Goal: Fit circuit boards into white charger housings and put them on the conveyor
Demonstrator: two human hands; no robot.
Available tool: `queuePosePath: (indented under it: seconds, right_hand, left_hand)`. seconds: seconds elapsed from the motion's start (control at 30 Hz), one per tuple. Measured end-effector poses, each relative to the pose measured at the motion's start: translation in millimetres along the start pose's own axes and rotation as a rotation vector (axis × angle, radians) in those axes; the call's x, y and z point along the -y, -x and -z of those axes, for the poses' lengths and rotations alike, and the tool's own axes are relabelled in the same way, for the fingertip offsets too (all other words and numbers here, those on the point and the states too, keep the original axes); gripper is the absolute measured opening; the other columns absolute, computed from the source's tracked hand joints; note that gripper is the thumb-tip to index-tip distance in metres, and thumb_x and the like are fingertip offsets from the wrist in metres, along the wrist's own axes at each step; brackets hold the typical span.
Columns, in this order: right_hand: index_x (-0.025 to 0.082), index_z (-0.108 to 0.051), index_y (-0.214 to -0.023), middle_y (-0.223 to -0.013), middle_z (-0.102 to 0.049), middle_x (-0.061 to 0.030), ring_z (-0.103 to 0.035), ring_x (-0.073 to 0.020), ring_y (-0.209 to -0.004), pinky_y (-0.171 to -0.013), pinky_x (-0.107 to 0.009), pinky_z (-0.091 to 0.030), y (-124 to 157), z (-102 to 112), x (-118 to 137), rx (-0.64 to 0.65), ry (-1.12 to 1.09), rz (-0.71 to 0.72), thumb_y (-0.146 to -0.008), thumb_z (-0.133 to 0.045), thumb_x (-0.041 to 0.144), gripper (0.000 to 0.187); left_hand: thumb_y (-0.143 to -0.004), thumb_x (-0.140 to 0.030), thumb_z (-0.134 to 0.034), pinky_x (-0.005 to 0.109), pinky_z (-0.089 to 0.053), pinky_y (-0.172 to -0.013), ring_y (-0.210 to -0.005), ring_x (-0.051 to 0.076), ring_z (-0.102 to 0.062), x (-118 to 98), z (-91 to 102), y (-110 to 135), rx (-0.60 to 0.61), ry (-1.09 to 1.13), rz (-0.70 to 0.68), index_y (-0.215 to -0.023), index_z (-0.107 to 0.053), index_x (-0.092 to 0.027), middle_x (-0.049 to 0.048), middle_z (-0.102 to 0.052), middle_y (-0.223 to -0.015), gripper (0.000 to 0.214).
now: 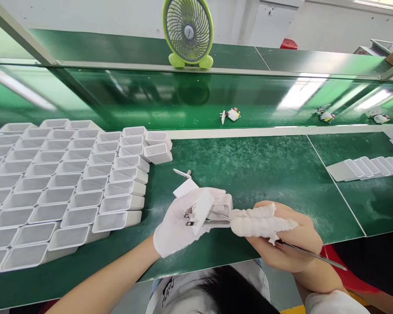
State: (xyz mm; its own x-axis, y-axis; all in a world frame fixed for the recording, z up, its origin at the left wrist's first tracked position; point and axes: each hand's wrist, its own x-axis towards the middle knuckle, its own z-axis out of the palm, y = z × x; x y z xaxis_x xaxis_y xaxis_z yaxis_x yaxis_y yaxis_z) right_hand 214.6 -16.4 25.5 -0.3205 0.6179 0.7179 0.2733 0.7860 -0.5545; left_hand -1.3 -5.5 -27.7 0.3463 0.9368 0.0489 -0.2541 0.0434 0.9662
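My left hand (pixel 180 224), in a white glove, is closed around a white plastic charger housing (pixel 227 203). A white end plate (pixel 203 211) with metal plug prongs (pixel 189 219) stands at the housing's near-left side, between thumb and fingers. My right hand (pixel 284 235) has torn white cloth covers on its fingers and pinches metal tweezers (pixel 327 257). Their back end sticks out at lower right, while thin metal tips reach left to the housing. What the tips touch is hidden. Just beyond my left hand lies a white block with wires (pixel 186 187) on the green bench.
Rows of open white housings (pixel 68 179) cover the left of the bench (pixel 249 165). White plates and housings (pixel 367 168) lie at right. Small circuit boards (pixel 233 114) sit on the green strip behind. A green fan (pixel 189 32) stands on the shelf.
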Motion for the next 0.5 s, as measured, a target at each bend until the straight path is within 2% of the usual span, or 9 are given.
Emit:
queuePosePath:
  seconds: [0.1,0.27,0.37,0.5]
  right_hand:
    - [0.021,-0.074,-0.108,-0.077,-0.078,-0.0023,-0.068,-0.0160,-0.062,-0.052,-0.028,-0.057,-5,-1,2,0.038,0.012,-0.012,-0.077,-0.067,-0.006,0.041]
    - [0.026,-0.075,-0.108,-0.084,-0.081,-0.0021,-0.069,-0.0199,-0.057,-0.051,-0.036,-0.059,-3,3,2,-0.026,-0.049,-0.095,-0.076,-0.069,-0.004,0.044]
    - [0.028,-0.076,-0.115,-0.087,-0.082,-0.0023,-0.072,-0.0219,-0.063,-0.051,-0.036,-0.059,3,7,1,-0.084,-0.103,-0.134,-0.075,-0.070,-0.004,0.052]
    - [0.033,-0.077,-0.120,-0.084,-0.081,-0.0014,-0.070,-0.0224,-0.063,-0.048,-0.036,-0.057,11,9,-1,-0.142,-0.088,-0.180,-0.079,-0.074,0.004,0.050]
  left_hand:
    - [-0.077,-0.013,-0.082,0.042,-0.066,-0.083,-0.095,0.030,-0.078,-6,-6.2,-1,-0.015,0.081,0.082,-0.109,-0.080,-0.022,0.0091,-0.081,-0.108,0.033]
    - [-0.075,-0.021,-0.086,0.046,-0.067,-0.085,-0.098,0.033,-0.077,-14,-8.2,-4,0.006,0.107,0.175,-0.107,-0.079,-0.020,0.0102,-0.080,-0.108,0.033]
    - [-0.075,-0.027,-0.087,0.046,-0.066,-0.086,-0.100,0.032,-0.076,-17,-8.3,-6,-0.018,0.060,0.162,-0.103,-0.079,-0.017,0.0117,-0.079,-0.108,0.031]
    - [-0.074,-0.035,-0.088,0.044,-0.066,-0.081,-0.092,0.029,-0.075,-14,-8.4,-9,-0.094,0.029,0.126,-0.095,-0.078,-0.018,0.0102,-0.078,-0.101,0.029]
